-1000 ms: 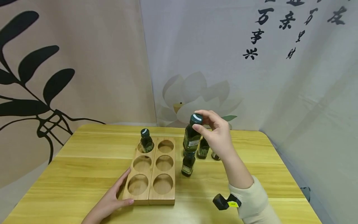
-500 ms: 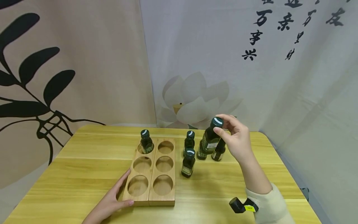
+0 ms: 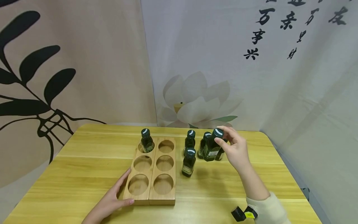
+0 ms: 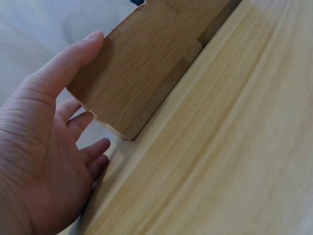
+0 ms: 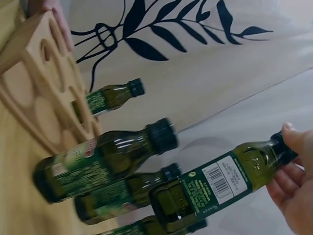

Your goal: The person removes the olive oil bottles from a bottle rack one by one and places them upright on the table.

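Bottle pinched at cap | right hand | left hand spanning rack corner

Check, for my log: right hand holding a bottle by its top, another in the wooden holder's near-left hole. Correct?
Not near-left: in the head view, the wooden holder has its bottle at far left. The rest is right.

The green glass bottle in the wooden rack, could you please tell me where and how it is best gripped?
Probably pinch the green glass bottle by its cap and narrow neck, coming from above: its base sits sunk in the wooden rack, while cap and neck stand free.
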`<state>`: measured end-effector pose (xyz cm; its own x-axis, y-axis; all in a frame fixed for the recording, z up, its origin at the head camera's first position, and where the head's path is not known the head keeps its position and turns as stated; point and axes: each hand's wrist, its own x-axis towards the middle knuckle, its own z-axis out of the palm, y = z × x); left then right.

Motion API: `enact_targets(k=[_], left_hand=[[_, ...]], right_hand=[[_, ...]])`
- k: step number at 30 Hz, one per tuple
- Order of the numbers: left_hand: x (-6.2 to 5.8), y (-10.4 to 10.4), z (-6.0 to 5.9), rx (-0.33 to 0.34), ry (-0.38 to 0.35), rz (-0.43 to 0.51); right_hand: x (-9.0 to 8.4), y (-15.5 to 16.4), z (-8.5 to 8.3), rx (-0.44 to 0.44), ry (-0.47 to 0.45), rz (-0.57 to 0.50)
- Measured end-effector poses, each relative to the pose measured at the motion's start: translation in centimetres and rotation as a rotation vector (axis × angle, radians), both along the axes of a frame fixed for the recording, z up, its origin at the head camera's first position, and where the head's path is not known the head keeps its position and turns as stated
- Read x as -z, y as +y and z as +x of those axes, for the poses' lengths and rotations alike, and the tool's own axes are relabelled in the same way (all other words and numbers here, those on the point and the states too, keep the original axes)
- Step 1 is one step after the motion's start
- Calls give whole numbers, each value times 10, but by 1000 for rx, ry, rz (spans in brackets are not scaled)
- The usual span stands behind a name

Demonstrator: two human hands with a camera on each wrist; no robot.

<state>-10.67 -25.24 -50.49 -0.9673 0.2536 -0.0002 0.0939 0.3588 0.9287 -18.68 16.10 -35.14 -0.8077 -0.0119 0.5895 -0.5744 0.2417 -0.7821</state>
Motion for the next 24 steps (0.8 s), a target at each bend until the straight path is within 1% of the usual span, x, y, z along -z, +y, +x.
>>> enact_targets(k=[4,11,17,24], left_hand=[[-1,0,0,-1,-4,-23],[0,0,0,8,1,5],[1,-1,0,7,8,-25],[2,-1,-1,4,-6,2]], right_hand=[[11,-1,3,24,-54,-6],[15,-10,16,41,-85,49],[29,-11,20,48,-133,62],[45,-12,19,42,-142,59]])
